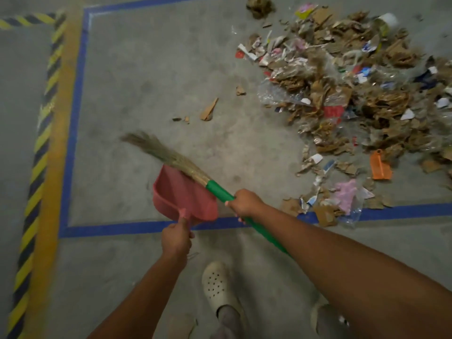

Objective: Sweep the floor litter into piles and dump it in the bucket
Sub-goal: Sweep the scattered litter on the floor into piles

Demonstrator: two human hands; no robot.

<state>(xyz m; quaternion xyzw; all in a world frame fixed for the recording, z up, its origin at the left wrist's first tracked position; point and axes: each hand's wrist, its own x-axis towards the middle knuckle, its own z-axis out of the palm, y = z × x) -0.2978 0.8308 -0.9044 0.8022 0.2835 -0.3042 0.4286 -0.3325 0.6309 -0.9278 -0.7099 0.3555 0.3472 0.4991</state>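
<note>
Green broom handle (219,192) wrapped by right hand (244,204) fingers, pink dustpan (182,193) gripped by left hand (176,238) fingers, 2 arms extended

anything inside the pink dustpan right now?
No litter shows inside the dustpan, just bare pink plastic. The broom lies across its far right edge and hides that strip.

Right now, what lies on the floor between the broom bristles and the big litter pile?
Head view: mostly bare concrete between broom bristles and litter pile, broken only by a few stray cardboard scraps.
</note>
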